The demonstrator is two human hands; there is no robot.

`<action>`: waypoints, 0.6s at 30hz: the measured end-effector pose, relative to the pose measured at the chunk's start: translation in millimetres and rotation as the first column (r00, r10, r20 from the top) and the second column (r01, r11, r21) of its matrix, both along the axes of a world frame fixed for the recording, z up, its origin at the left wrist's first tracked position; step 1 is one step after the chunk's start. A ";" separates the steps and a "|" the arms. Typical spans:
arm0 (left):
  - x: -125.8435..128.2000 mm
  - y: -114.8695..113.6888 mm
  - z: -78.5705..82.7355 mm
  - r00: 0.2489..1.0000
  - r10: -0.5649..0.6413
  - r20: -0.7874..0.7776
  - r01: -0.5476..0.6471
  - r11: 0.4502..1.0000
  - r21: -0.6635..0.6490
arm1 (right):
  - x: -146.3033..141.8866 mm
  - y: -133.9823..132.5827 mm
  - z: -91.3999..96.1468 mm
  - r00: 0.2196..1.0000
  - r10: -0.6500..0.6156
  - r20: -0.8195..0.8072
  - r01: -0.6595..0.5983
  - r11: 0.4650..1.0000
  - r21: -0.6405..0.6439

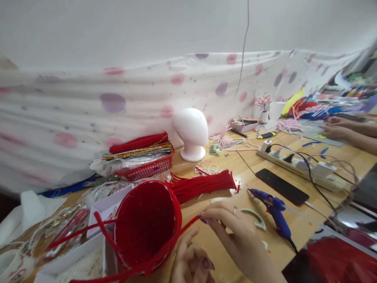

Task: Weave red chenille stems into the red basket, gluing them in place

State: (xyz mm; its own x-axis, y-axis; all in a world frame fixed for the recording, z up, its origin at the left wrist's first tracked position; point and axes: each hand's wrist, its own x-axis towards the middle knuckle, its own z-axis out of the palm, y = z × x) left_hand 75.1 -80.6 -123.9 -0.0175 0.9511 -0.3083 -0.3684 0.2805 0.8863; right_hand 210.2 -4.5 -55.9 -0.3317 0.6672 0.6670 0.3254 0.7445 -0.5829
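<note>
A deep red fuzzy round form (178, 214), open at the top like a bowl or hat, stands in front of me. Several red chenille stems stick out from its rim. My right hand (235, 237), with a ring on one finger, pinches the end of one red chenille stem (190, 224) that runs from the form's right side. Close to that same side is my left hand (193, 259), its index finger raised and the others loosely curled. I see nothing between its fingers. Behind the form lies a bundle of red chenille stems (206, 186).
A blue glue gun (275, 212), a black phone (281, 186) and a power strip (300, 167) lie on the right. At the back stand a white foam head (192, 131) and a red basket (147, 167). White boxes (110, 200) sit left. Another person's hands (338, 127) are far right.
</note>
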 end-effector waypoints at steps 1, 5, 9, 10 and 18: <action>0.7 2.6 5.8 0.999 0.037 -0.021 -0.037 0.999 0.011 | 0.6 -3.7 -5.6 1.000 0.021 -0.008 -0.021 1.000 -0.008; 12.5 10.7 25.7 0.962 0.237 -0.136 -0.235 0.972 0.034 | 6.1 -14.5 -26.2 0.994 0.100 -0.054 -0.105 0.989 -0.105; 35.0 16.3 30.9 0.892 0.417 -0.174 -0.404 0.909 0.105 | 18.6 -18.4 -39.3 0.990 0.040 -0.132 -0.073 0.964 -0.255; 40.2 16.8 30.4 0.875 0.451 -0.177 -0.435 0.892 0.120 | 22.4 -17.8 -41.6 0.989 -0.004 -0.147 -0.037 0.962 -0.272; 49.3 6.9 28.7 0.796 0.565 -0.218 -0.554 0.825 0.113 | 45.1 3.6 -57.9 0.964 -0.256 -0.072 0.231 0.941 -0.246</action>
